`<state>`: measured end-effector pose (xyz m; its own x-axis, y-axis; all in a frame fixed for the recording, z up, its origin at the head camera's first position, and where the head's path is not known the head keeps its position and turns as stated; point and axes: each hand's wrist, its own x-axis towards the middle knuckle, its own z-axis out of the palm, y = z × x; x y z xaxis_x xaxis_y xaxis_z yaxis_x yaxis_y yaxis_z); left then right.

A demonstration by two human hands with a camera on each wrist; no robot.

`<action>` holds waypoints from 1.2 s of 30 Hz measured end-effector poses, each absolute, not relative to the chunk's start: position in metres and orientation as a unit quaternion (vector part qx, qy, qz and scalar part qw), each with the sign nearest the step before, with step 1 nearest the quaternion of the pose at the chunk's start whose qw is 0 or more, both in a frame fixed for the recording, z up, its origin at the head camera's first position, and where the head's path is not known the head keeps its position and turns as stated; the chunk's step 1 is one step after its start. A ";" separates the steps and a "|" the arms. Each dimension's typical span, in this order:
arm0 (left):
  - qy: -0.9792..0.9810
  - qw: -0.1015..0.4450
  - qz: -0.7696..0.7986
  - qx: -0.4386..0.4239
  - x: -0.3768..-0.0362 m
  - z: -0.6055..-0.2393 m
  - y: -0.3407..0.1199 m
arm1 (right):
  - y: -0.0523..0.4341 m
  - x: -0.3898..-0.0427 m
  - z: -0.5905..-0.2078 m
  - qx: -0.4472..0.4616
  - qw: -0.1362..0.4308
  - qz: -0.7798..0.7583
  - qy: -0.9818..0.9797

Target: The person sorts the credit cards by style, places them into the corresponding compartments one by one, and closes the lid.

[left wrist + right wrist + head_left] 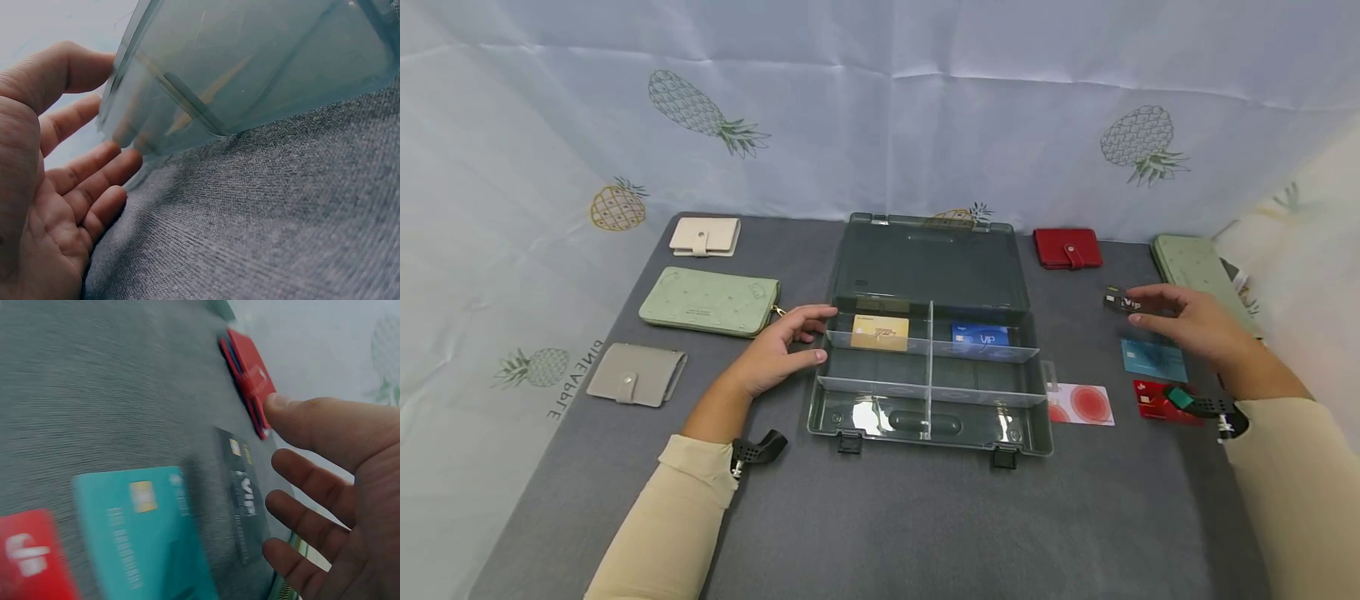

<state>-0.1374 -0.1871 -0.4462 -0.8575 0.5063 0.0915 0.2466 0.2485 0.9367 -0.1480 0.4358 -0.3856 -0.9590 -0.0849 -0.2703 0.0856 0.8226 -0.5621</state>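
Note:
A dark translucent divider box point(872, 462) stands in the middle of the table with its lid laid back. One back compartment holds a gold card point(880, 332), the other a blue VIP card point(981, 335). My left hand point(782, 350) is at the box's left side, fingers loosely bent, thumb and fingertips right at the wall point(187, 81). On the right, my right hand point(1202, 325) reaches over a black VIP card point(240, 494), its thumb and fingers apart around the card's edge. Just nearer lies a teal card point(140, 531), with a red card point(1153, 402) beyond it, partly hidden by the wrist strap.
A white card with red circles point(1086, 404) lies against the box's right side. A red wallet point(1067, 248) and a green wallet point(1198, 267) are at the back right. Cream point(705, 236), green point(711, 302) and grey point(634, 373) wallets line the left. A pineapple-print cloth hangs behind.

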 end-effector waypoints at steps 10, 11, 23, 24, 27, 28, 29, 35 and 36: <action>0.779 0.118 0.564 0.249 -0.137 -0.451 -0.182 | 0.451 -0.172 -0.384 0.012 0.165 -0.251 0.954; 0.779 0.117 0.563 0.250 -0.137 -0.451 -0.182 | 0.452 -0.173 -0.384 0.006 0.165 -0.241 0.956; 0.782 0.120 0.553 0.261 -0.139 -0.448 -0.182 | 0.445 -0.173 -0.393 -0.020 0.191 -0.201 0.960; 0.783 0.120 0.552 0.261 -0.139 -0.447 -0.182 | 0.444 -0.173 -0.393 -0.024 0.189 -0.198 0.961; 0.785 0.119 0.550 0.259 -0.138 -0.447 -0.184 | 0.441 -0.174 -0.391 -0.041 0.172 -0.190 0.966; 0.786 0.119 0.550 0.257 -0.138 -0.447 -0.184 | 0.439 -0.175 -0.390 -0.049 0.163 -0.186 0.968; 0.786 0.119 0.550 0.255 -0.138 -0.446 -0.185 | 0.438 -0.175 -0.388 -0.057 0.152 -0.179 0.970; 0.788 0.114 0.550 0.252 -0.136 -0.446 -0.188 | 0.426 -0.177 -0.369 -0.105 0.108 -0.157 0.976; 0.788 0.113 0.550 0.251 -0.136 -0.446 -0.188 | 0.422 -0.177 -0.365 -0.111 0.105 -0.155 0.976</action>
<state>-0.1360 -0.1882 -0.4459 -0.8479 0.5209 0.0981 0.2716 0.2680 0.9243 -0.1769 0.4218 -0.3646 -0.9533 -0.2497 -0.1697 -0.1849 0.9272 -0.3259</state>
